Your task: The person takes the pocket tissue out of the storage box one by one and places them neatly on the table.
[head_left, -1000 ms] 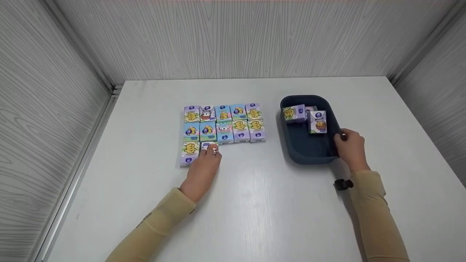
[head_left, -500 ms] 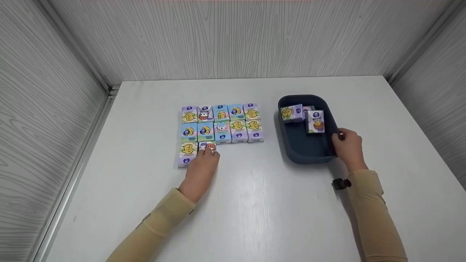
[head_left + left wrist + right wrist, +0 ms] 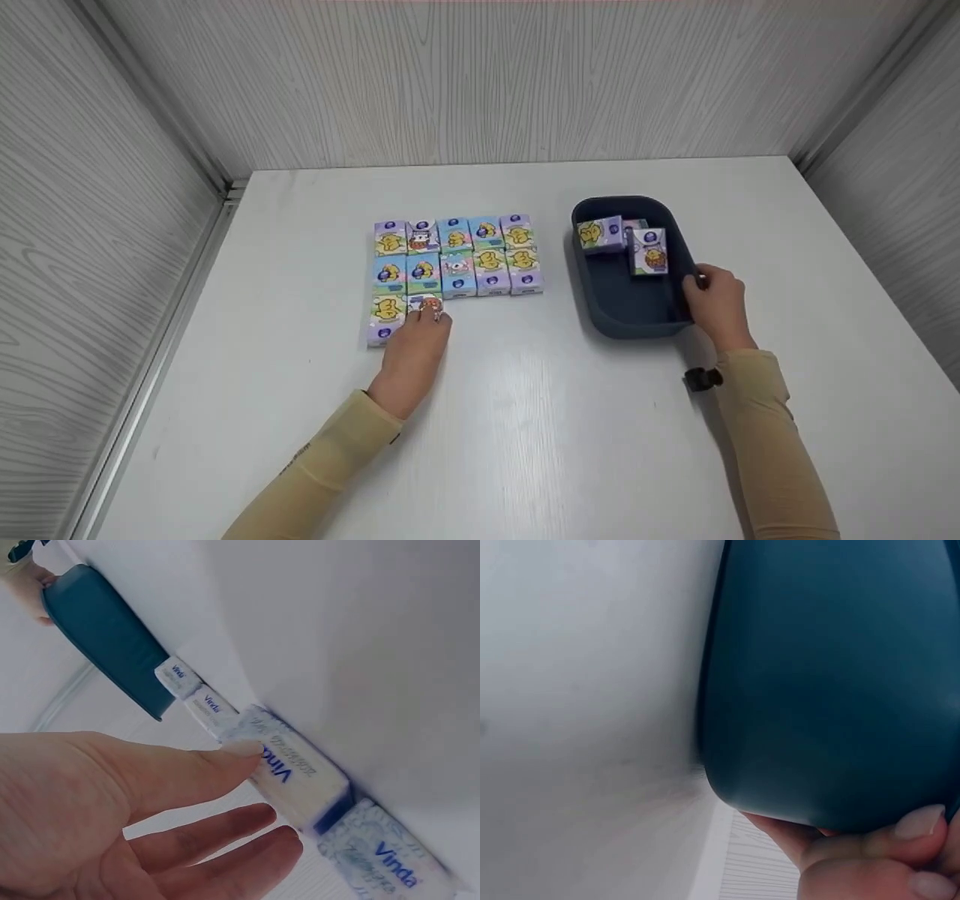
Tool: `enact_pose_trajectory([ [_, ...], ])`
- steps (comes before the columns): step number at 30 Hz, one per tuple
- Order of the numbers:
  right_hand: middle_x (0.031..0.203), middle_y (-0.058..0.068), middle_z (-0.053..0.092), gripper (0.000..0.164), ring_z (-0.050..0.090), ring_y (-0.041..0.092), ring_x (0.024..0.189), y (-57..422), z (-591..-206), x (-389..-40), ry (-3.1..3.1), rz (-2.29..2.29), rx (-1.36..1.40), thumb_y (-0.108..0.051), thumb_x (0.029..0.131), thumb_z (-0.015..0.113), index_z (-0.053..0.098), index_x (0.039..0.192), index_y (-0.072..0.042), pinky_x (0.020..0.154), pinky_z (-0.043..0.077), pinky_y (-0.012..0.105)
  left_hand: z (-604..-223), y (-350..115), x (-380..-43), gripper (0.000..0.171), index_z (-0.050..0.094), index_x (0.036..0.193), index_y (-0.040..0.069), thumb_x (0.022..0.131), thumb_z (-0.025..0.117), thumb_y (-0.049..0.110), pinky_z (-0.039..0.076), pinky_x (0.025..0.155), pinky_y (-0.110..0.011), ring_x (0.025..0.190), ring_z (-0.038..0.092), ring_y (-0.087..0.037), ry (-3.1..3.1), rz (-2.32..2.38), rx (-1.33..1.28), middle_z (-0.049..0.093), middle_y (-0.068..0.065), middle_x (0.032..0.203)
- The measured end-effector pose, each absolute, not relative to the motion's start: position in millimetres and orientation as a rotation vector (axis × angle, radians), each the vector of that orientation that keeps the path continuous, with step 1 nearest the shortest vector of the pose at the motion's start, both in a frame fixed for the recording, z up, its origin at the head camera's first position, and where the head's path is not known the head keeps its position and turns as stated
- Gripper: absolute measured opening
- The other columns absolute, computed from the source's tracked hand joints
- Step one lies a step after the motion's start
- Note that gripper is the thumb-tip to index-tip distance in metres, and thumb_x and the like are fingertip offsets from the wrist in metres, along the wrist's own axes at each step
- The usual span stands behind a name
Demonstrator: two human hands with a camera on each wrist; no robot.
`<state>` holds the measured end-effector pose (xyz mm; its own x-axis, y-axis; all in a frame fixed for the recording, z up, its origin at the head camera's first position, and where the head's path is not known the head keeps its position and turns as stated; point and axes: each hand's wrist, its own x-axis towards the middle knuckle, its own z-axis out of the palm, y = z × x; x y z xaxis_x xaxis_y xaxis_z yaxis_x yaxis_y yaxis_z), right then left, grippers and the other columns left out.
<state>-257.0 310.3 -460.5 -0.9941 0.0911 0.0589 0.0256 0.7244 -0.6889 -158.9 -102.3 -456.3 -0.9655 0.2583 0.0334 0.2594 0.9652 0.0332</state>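
My left hand (image 3: pixel 412 356) is at a small tissue pack (image 3: pixel 426 302) in the nearest row of a block of colourful cartoon-printed packs. In the left wrist view the thumb presses the "Vinda" end of that pack (image 3: pixel 304 784), with the fingers on its other side; in the head view the hand covers its near part. Left of it, touching or almost touching, lies a purple-and-green pack (image 3: pixel 388 311). My right hand (image 3: pixel 718 307) grips the right side of a dark blue tray (image 3: pixel 634 328); its fingers (image 3: pixel 877 846) curl at the wall in the right wrist view.
Behind the left hand, two full rows of packs lie side by side, among them a pink-and-blue pack (image 3: pixel 458 271). Inside the tray are a purple pack (image 3: pixel 601 234), an upright-facing white-and-purple pack (image 3: pixel 649 252) and a partly hidden one. A panel wall (image 3: pixel 480 82) borders the table's back.
The head view has shifted slightly. Both hands, the packs and the tray keep practically the same places.
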Motion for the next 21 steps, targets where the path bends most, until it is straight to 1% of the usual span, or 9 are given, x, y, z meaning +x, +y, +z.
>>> enact_pose_trajectory([
  [5,0.109,0.028,0.061,0.043,0.058,0.032,0.089,310,-461,-256,-2.828,1.154,-0.110,-0.020,0.100,0.042,0.051,0.130,0.009,0.077,0.049,0.042,-442,-88,-169,0.040,0.055,0.127,0.001,0.089,0.065,-0.001,0.048,0.091,-0.046,0.113,0.053,-0.036,-3.119,-0.068,-0.438,0.054,-0.021,0.123],
  [8,0.113,0.028,0.060,0.044,0.058,0.032,0.093,311,-462,-257,-2.837,1.176,-0.130,-0.021,0.100,0.041,0.050,0.131,0.009,0.080,0.049,0.044,-432,-73,-178,0.035,0.056,0.126,0.003,0.092,0.062,0.002,0.049,0.089,-0.046,0.108,0.054,-0.034,-3.081,-0.077,-0.497,0.056,-0.019,0.119],
  [11,0.114,0.028,0.060,0.043,0.058,0.032,0.094,312,-462,-258,-2.838,1.195,-0.140,-0.020,0.100,0.041,0.051,0.130,0.009,0.081,0.049,0.044,-419,-55,-188,0.034,0.056,0.127,0.005,0.093,0.059,0.004,0.049,0.088,-0.045,0.107,0.055,-0.032,-3.032,-0.092,-0.556,0.057,-0.017,0.119],
  [15,0.111,0.027,0.061,0.041,0.058,0.031,0.092,311,-462,-259,-2.832,1.199,-0.136,-0.019,0.099,0.042,0.053,0.128,0.008,0.079,0.050,0.043,-405,-26,-203,0.035,0.056,0.128,0.007,0.094,0.061,0.014,0.048,0.090,-0.043,0.109,0.055,-0.031,-2.994,-0.117,-0.634,0.057,-0.015,0.121],
  [18,0.110,0.026,0.061,0.041,0.058,0.030,0.090,311,-462,-260,-2.829,1.194,-0.139,-0.018,0.099,0.043,0.053,0.129,0.008,0.077,0.050,0.042,-398,-4,-220,0.036,0.057,0.126,0.008,0.093,0.063,0.022,0.048,0.091,-0.042,0.107,0.055,-0.029,-2.984,-0.164,-0.693,0.058,-0.013,0.119],
  [21,0.109,0.025,0.062,0.040,0.058,0.030,0.090,312,-463,-260,-2.821,1.202,-0.149,-0.018,0.099,0.044,0.053,0.129,0.008,0.077,0.050,0.042,-396,17,-240,0.039,0.058,0.126,0.008,0.092,0.065,0.025,0.048,0.090,-0.039,0.104,0.056,-0.026,-2.975,-0.263,-0.734,0.059,-0.011,0.116],
])
